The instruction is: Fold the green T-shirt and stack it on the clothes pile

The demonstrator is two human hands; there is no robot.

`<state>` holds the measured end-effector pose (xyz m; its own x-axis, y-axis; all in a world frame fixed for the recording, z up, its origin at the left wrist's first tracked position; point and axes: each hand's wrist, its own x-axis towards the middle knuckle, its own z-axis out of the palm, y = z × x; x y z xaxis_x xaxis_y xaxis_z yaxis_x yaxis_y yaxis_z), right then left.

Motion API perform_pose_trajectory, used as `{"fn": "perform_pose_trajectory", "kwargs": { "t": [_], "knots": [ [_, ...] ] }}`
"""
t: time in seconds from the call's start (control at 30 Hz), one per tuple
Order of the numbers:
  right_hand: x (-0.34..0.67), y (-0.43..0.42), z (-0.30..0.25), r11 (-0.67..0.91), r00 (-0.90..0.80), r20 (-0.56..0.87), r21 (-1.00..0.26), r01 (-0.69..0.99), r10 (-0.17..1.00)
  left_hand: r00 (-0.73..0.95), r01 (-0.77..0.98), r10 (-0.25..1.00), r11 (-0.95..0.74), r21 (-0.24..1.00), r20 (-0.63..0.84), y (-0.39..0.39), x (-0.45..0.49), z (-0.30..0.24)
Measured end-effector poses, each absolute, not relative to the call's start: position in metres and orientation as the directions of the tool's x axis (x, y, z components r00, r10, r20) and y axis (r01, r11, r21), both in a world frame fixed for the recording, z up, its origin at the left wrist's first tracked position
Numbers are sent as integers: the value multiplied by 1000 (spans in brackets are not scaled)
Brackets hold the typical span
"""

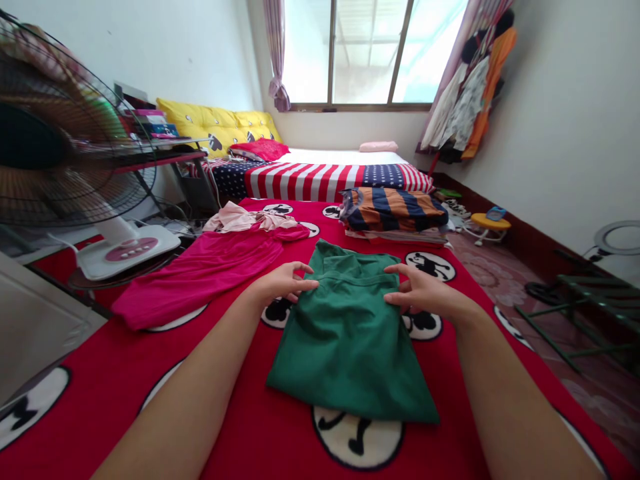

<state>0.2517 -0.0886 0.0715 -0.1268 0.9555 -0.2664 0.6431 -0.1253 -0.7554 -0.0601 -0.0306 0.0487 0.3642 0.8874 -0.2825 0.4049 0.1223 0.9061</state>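
Observation:
A green garment (350, 340) lies flat on the red blanket (125, 373) in front of me, narrow end pointing away. My left hand (283, 283) pinches its left edge near the far end. My right hand (423, 293) grips the right edge at the same height. The fabric between the two hands is bunched into a fold.
A magenta garment (200, 277) and a pale pink one (245, 217) lie to the left. A stack of folded clothes topped by an orange-and-navy striped piece (393, 210) sits beyond. A standing fan (65, 147) is at the left, a striped mattress (325, 179) behind, clutter on the floor at right.

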Motion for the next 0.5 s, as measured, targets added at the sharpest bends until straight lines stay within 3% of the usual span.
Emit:
{"fn": "perform_pose_trajectory", "kwargs": {
  "t": [0.13,0.2,0.27,0.37,0.5],
  "knots": [
    [253,-87,67,-64,-219,-247,-788,612,944,380,304,902,89,949,-206,-31,-53,45],
    [251,-83,64,-77,-176,-214,-815,574,961,317,129,944,55,990,-93,-30,-45,41],
    [251,-81,63,-93,-88,-174,-813,574,981,194,73,981,16,997,-30,-29,-39,38],
    [254,-81,66,-92,-16,-138,-736,670,990,122,270,990,41,962,-76,-28,-40,40],
    [257,-87,71,17,-156,-141,-685,729,978,289,450,931,76,890,-225,-32,-57,53]
  ]
}}
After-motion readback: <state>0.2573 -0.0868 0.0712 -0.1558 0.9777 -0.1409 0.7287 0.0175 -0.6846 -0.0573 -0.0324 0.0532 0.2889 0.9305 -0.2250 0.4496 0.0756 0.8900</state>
